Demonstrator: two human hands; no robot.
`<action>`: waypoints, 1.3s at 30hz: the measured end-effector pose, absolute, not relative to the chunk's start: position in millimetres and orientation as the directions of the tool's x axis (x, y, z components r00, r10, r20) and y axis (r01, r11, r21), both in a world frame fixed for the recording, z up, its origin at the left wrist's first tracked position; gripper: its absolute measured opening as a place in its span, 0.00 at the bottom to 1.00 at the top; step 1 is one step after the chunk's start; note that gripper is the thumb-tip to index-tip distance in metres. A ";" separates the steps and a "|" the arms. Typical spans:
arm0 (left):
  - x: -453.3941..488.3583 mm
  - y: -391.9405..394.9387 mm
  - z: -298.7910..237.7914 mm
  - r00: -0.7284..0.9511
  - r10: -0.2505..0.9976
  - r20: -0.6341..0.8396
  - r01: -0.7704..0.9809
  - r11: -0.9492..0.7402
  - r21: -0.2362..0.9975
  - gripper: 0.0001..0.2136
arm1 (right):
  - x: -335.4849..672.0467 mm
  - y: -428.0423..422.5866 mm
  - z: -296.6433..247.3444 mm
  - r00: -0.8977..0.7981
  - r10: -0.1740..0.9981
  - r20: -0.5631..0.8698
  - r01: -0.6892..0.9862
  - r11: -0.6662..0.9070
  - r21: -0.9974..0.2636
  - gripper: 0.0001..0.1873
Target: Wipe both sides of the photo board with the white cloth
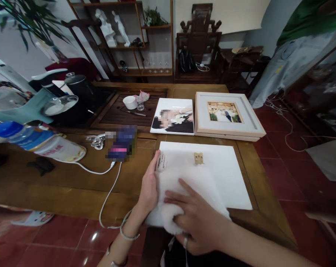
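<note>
A white board, a picture frame lying face down with a small metal hanger on its back, lies on the wooden table in front of me. A fluffy white cloth covers its near left part. My right hand presses flat on the cloth with fingers spread. My left hand rests along the board's left edge, fingers stretched out against it. A small label shows at the board's upper left corner.
Beyond the board lie a photo print and a white framed picture. A phone with white cable, a lying bottle, a kettle and a tea tray with cup sit to the left. A person stands at the upper right.
</note>
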State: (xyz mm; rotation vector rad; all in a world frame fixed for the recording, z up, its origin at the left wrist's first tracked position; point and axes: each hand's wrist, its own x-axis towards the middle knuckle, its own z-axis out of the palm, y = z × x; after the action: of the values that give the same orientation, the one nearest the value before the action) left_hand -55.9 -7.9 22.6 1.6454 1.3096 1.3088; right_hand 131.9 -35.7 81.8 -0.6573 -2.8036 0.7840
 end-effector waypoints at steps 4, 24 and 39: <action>-54.3 -4.9 19.4 0.147 0.943 0.297 0.518 -0.330 0.789 0.22 | 160.1 -21.1 89.7 -0.805 0.591 0.042 0.465 0.674 -0.574 0.05; -52.9 0.3 11.7 0.210 0.907 0.364 0.639 -0.409 0.651 0.21 | 142.6 72.1 86.1 -0.416 0.910 -0.007 0.681 0.306 -0.665 0.19; -50.8 -2.2 14.2 0.236 0.925 0.299 0.702 -0.375 0.606 0.23 | 263.5 -51.3 81.9 -0.445 0.891 -0.089 0.728 0.302 -0.616 0.16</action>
State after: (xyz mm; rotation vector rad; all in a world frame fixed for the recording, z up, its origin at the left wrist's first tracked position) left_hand -50.8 -2.2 14.2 2.1694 1.5032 0.8977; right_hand 263.5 -51.3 81.9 -1.4739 -2.3028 0.8686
